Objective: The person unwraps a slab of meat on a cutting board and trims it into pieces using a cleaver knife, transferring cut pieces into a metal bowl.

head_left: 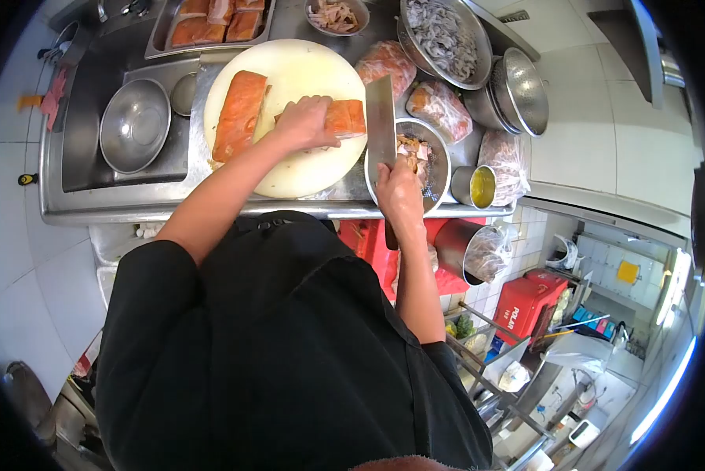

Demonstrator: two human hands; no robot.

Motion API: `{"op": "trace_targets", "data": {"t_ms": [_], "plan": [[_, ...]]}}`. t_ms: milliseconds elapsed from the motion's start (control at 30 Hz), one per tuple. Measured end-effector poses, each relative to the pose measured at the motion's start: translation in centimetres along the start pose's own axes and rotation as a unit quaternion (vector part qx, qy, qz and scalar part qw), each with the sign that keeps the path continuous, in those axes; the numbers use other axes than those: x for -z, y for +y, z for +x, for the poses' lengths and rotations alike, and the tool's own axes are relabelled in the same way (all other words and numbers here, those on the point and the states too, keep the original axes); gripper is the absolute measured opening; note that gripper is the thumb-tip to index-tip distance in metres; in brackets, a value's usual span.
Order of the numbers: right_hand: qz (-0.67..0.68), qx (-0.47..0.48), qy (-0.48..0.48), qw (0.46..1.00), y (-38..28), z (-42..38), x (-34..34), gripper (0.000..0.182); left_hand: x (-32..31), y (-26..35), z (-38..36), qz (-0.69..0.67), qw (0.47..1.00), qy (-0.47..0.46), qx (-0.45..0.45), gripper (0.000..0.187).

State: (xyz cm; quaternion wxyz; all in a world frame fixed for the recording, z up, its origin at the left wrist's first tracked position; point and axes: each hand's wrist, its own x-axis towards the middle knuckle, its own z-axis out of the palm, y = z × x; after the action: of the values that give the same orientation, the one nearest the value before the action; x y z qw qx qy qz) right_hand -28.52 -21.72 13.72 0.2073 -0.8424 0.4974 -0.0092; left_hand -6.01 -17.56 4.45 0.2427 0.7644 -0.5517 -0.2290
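My left hand (pixel 305 124) presses down on a short slab of reddish-orange meat (pixel 346 118) on the round white cutting board (pixel 305 67). Its fingers curl over the slab's left part and hide it. My right hand (pixel 399 192) is wrapped around the handle of a cleaver (pixel 381 122). The broad blade stands just past the board's right edge, beside the slab's cut end, with a gap between them. A longer slab of the same meat (pixel 240 116) lies at the board's left. Below the blade sits a colander (pixel 444 169) with meat pieces (pixel 415 157).
Left of the board, a sink (pixel 78 157) holds a metal bowl (pixel 135 125). Behind are a tray of meat blocks (pixel 215 23) and a bowl of meat strips (pixel 337 16). At right stand a bowl of grey shrimp-like pieces (pixel 442 39), bagged meat (pixel 439 110) and a cup of yellow liquid (pixel 482 187).
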Motion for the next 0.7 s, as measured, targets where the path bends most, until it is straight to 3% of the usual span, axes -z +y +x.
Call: {"op": "trace_targets", "data": {"t_ms": [100, 200, 700], "plan": [[-0.025, 0.005, -0.001, 1.0, 0.5, 0.1, -0.4, 0.029, 0.2, 1.3, 1.2, 0.045, 0.995, -0.05, 0.068, 0.065], [-0.038, 0.002, -0.029, 0.999, -0.8, 0.0, -0.3, 0.027, -0.5, 1.7, 1.5, 0.07, 0.993, -0.041, 0.08, 0.055], [-0.075, 0.032, -0.087, 0.993, -2.8, 1.3, -1.6, 0.021, -1.9, 2.2, 1.7, 0.123, 0.985, 0.001, 0.117, 0.05]]}}
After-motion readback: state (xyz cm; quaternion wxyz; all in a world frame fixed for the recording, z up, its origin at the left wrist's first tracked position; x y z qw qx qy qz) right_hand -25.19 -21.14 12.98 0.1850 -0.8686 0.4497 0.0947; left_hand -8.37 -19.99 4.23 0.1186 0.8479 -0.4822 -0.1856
